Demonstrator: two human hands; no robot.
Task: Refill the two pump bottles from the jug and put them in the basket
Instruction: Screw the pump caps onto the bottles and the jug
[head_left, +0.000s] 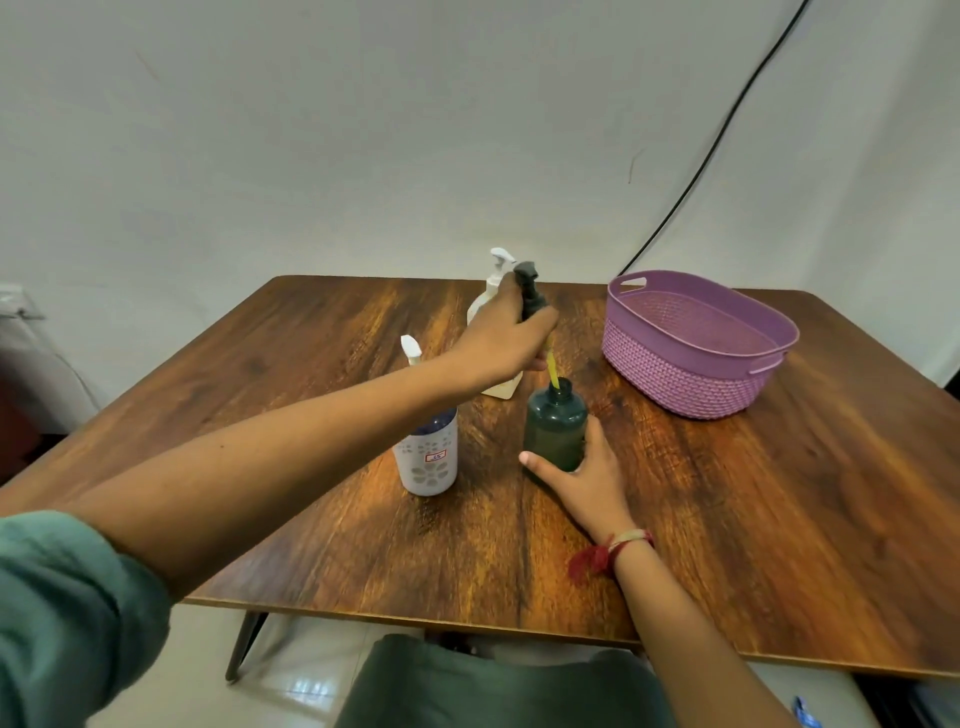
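Left hand (498, 338) closed around dark pump head (531, 291), lifted above green bottle (555, 426); yellowish dip tube (554, 373) tip at the bottle's open neck. Right hand (587, 473) grips bottle's base, upright on table (727, 493). White pump bottle (491, 291) behind left hand. Purple basket (696, 343) well right.

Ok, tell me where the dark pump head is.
Head view, centre: the left hand holds the dark pump head above the green bottle, its yellow tube tip at the bottle's open neck.
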